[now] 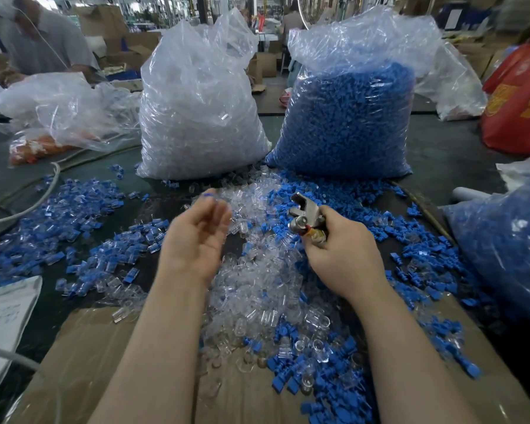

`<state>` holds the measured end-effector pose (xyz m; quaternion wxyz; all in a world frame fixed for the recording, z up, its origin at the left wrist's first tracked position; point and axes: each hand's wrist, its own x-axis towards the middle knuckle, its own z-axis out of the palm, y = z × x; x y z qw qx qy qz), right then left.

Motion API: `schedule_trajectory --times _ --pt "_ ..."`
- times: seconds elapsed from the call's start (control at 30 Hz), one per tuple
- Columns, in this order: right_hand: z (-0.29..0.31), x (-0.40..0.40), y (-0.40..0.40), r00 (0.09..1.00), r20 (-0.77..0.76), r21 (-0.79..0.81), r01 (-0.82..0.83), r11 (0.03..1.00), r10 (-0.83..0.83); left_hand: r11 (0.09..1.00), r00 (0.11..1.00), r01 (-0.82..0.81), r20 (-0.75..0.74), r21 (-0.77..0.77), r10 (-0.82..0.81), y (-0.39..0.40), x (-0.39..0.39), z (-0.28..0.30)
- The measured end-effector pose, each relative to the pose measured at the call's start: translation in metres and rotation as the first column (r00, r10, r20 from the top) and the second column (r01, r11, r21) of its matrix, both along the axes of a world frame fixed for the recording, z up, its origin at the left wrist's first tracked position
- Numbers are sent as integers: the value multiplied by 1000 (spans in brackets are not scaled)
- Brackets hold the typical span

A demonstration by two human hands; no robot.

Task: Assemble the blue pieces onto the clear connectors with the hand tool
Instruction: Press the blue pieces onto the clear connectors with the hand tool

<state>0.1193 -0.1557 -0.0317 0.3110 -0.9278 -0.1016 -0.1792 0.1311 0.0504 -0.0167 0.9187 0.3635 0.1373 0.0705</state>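
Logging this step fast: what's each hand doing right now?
Left hand: blurred; fingertips seem to pinch a small blue-and-clear piece, not certain.
Right hand: grips the metal hand tool, its jaws open.

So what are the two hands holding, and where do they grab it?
The right hand grips the metal hand tool by its handles, head pointing up. The left hand is blurred; something small and blue-tipped sits at its fingertips, but a hold cannot be told.

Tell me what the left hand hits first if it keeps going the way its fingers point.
The left hand, blurred, points up and away, so likely the loose clear connectors just past its fingertips, then the clear bag. Depth is hard to judge.
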Motion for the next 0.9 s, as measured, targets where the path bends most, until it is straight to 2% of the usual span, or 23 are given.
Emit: schedule_trajectory --times 0.03,0.1,0.17,0.37,0.47,0.53,0.6,0.67,0.73,0.77,0.8,0.83,0.9 --pt "0 0 0 1000 7 1 0 1000 0 985 998 -47 -39 -163 41 11 1 -3" --pt "0 -1 0 1000 8 -18 -10 1000 10 893 987 -160 -98 -420 131 29 1 -8" --pt "0 0 0 1000 -7 -47 -13 999 13 784 963 -269 -145 -559 227 42 0 -11" --pt "-1 0 0 1000 -27 -74 -5 997 3 538 887 -426 -220 -727 406 64 -3 -13" --pt "-1 0 0 1000 -21 -79 -3 997 2 484 864 -454 -238 -748 443 66 -2 -15" --pt "-2 0 0 1000 -19 -82 1 997 -2 492 859 -465 -242 -736 451 64 -1 -16" --pt "-2 0 1 1000 -17 -84 4 996 -5 593 877 -460 -235 -661 418 59 1 -16" --pt "-1 0 1 1000 -12 -79 2 997 -3 788 932 -362 -181 -498 314 50 1 -12" --pt "-1 -1 1 1000 -10 -85 3 996 -4 960 986 -164 -72 -225 152 36 -1 -6" --pt "-1 -1 1 1000 -11 -98 7 995 -8 997 998 -59 -16 -46 59 27 -3 -1" --pt "-1 0 1 1000 -11 -115 13 993 -14 989 999 29 25 147 -33 18 -5 3" --pt "-1 0 1 1000 -8 -136 21 991 -22 938 992 99 44 332 -120 8 -7 8" --pt "-1 1 2 1000 15 -174 29 984 -27 758 958 209 25 618 -285 -12 -11 15"
